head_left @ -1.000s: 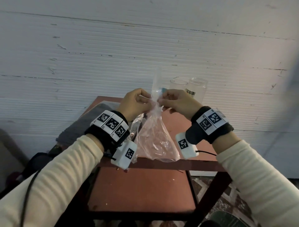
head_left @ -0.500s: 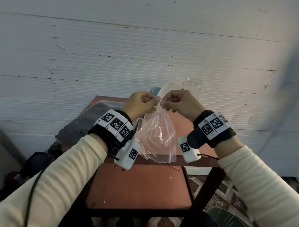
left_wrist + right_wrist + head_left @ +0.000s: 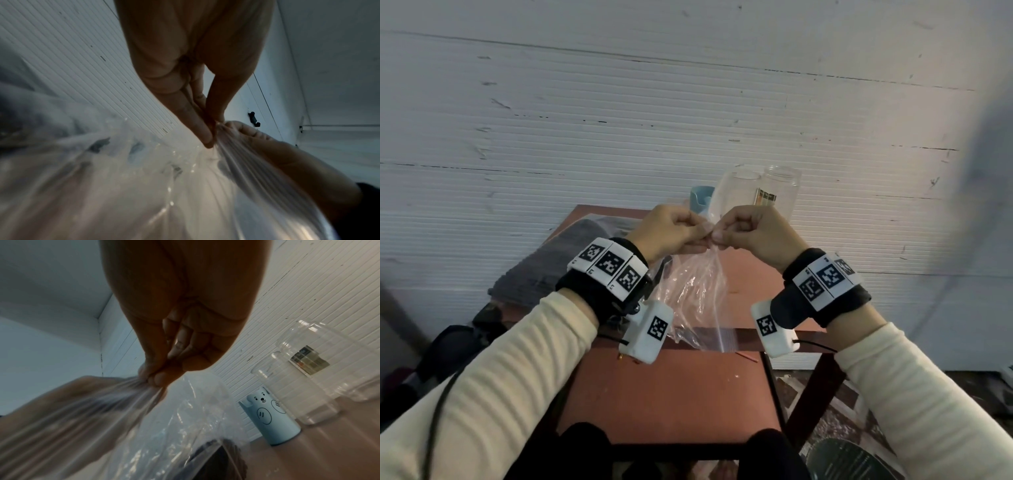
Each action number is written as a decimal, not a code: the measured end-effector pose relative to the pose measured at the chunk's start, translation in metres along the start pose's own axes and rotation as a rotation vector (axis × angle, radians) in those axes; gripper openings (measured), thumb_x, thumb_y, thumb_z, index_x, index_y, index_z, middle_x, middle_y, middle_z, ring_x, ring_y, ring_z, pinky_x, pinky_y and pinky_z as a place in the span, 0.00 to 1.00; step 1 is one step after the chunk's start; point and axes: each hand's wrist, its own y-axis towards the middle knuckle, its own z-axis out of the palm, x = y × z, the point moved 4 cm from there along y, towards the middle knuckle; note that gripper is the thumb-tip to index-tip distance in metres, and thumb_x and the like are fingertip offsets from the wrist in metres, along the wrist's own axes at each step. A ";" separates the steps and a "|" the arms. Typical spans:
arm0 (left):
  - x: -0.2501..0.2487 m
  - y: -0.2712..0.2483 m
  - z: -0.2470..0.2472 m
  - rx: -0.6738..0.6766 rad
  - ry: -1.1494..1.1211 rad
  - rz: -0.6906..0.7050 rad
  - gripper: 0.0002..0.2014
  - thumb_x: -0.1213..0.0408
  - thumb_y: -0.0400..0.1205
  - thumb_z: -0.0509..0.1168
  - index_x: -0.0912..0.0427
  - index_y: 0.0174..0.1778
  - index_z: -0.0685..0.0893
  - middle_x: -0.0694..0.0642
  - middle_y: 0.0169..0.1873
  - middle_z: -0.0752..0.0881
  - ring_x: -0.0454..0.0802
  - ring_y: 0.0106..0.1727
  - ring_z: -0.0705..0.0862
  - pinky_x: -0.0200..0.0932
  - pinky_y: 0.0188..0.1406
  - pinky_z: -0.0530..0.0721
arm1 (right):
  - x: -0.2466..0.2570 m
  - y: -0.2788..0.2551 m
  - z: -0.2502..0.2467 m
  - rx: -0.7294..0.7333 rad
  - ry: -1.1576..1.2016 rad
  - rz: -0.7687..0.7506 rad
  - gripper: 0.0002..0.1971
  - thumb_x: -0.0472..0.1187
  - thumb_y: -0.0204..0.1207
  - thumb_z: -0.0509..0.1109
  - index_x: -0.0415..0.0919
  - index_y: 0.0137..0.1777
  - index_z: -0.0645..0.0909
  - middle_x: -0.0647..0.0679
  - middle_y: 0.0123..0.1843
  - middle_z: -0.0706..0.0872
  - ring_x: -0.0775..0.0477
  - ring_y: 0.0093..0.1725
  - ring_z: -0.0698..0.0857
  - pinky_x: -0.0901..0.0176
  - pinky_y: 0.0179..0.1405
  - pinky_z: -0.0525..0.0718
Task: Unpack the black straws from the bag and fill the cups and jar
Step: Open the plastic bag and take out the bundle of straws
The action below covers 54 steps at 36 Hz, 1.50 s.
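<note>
Your left hand (image 3: 671,229) and right hand (image 3: 751,229) both pinch the top of the crumpled clear plastic bag (image 3: 695,301), which hangs below your fingers. Its upstanding neck has collapsed since a second ago, so it looks emptied. No black straws are visible.

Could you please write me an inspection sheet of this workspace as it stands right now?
Surface: reddish-brown small table, bare at the near end.
Job's things: clear plastic bag held up above the table; pale blue bear-printed cup, clear plastic cup and clear labelled jar stand at the far edge, all without straws. Black straws: none clearly seen.
Clutter: grey folded cloth on the table's left side.
Hands: left hand and right hand both pinch the bag's top.
Cables: black cable along the left sleeve.
Surroundings: white ribbed wall behind.
</note>
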 end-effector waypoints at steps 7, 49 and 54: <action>-0.001 0.002 0.002 -0.080 0.041 -0.006 0.04 0.70 0.82 0.69 0.64 0.41 0.84 0.60 0.36 0.89 0.44 0.34 0.90 0.34 0.37 0.89 | 0.005 0.000 0.002 -0.028 -0.145 -0.041 0.06 0.32 0.76 0.73 0.28 0.44 0.81 0.47 0.33 0.87 0.57 0.32 0.86 0.68 0.36 0.82; 0.004 -0.021 -0.039 -0.198 0.215 0.022 0.21 0.65 0.67 0.83 0.61 0.54 0.86 0.61 0.47 0.82 0.53 0.44 0.88 0.47 0.49 0.91 | -0.019 -0.027 -0.011 0.017 -0.555 0.086 0.25 0.47 0.71 0.78 0.50 0.67 0.77 0.49 0.59 0.74 0.55 0.42 0.79 0.76 0.40 0.73; 0.006 -0.031 -0.049 -0.154 0.345 -0.007 0.30 0.79 0.70 0.76 0.54 0.67 0.81 0.52 0.58 0.78 0.66 0.57 0.87 0.55 0.54 0.90 | -0.026 -0.036 -0.019 0.110 -0.587 0.118 0.33 0.39 0.74 0.74 0.56 0.77 0.69 0.46 0.63 0.73 0.53 0.40 0.80 0.78 0.40 0.77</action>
